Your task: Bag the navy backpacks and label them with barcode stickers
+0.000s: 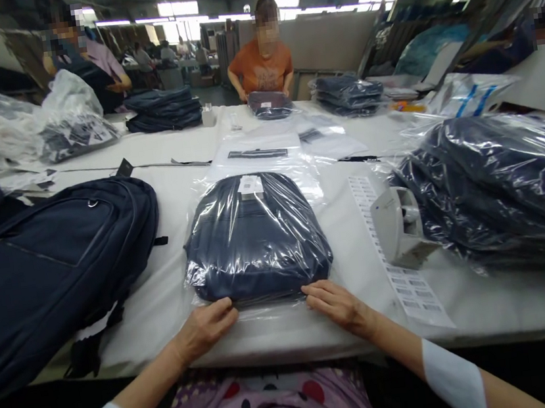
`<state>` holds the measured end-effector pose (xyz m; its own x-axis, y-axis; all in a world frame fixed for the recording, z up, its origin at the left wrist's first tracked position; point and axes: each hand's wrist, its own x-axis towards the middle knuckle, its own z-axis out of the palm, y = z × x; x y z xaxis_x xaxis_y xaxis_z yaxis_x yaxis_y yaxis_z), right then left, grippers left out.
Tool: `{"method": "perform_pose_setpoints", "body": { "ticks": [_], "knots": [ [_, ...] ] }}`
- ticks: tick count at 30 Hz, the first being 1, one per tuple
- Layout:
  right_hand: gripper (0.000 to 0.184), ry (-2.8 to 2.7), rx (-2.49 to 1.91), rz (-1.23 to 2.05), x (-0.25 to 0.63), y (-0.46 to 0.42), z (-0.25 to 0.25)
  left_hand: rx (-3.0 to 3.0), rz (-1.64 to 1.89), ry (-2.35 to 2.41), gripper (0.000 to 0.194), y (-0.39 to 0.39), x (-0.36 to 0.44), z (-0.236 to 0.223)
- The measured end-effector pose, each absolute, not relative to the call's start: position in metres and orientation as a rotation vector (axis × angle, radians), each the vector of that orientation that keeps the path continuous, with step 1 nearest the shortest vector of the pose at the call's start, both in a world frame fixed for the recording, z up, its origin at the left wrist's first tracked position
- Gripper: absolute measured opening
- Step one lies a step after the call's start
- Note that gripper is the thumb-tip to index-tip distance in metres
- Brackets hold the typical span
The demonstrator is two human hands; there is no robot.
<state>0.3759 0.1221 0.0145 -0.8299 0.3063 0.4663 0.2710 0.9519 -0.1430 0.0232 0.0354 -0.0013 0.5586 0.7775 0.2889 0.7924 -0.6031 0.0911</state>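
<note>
Two bare hands flat at the near edge of a bagged navy backpack [254, 236] on the white surface [174, 295]. Left hand [207, 326] and right hand [335, 303] equally near, fingers open and spread, pressing the plastic's near flap, gripping nothing. Bag directly beyond both, long axis running away from the body, white label end pointing far. Unbagged backpack [52, 271] to the left, label dispenser [399, 225] and bagged stack [503, 182] to the right, person in orange [261, 66] opposite.
</note>
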Motion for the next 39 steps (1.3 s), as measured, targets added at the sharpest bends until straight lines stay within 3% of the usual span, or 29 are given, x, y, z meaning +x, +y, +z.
{"method": "perform_pose_setpoints", "body": {
  "ticks": [6,19,22,26,28,35,39],
  "knots": [
    [0.020,-2.345,-0.741,0.419,0.366,0.119,0.012,-2.601,-0.570,-1.628,0.032,0.039,0.036,-0.003],
    [0.035,-2.178,-1.303,0.390,0.336,0.133,0.020,-2.191,-0.524,-2.144,0.035,0.059,0.067,0.016],
    [0.037,-2.226,-1.435,0.365,0.332,0.139,0.025,-2.171,-0.323,-2.154,0.030,0.060,0.071,0.028],
    [0.034,-2.256,-1.592,0.503,0.330,0.147,0.034,-2.394,0.267,-1.870,0.068,0.066,0.078,0.050],
    [0.032,-2.246,-1.634,0.622,0.327,0.151,0.038,-2.516,0.433,-1.721,0.076,0.072,0.082,0.061],
    [0.041,-2.206,-1.584,0.994,0.343,0.174,0.053,-2.732,0.632,-1.735,0.078,0.099,0.086,0.078],
    [0.057,-2.186,-1.255,1.033,0.407,0.162,0.059,-2.757,0.703,-1.754,0.080,0.105,0.082,0.075]
  ]
}}
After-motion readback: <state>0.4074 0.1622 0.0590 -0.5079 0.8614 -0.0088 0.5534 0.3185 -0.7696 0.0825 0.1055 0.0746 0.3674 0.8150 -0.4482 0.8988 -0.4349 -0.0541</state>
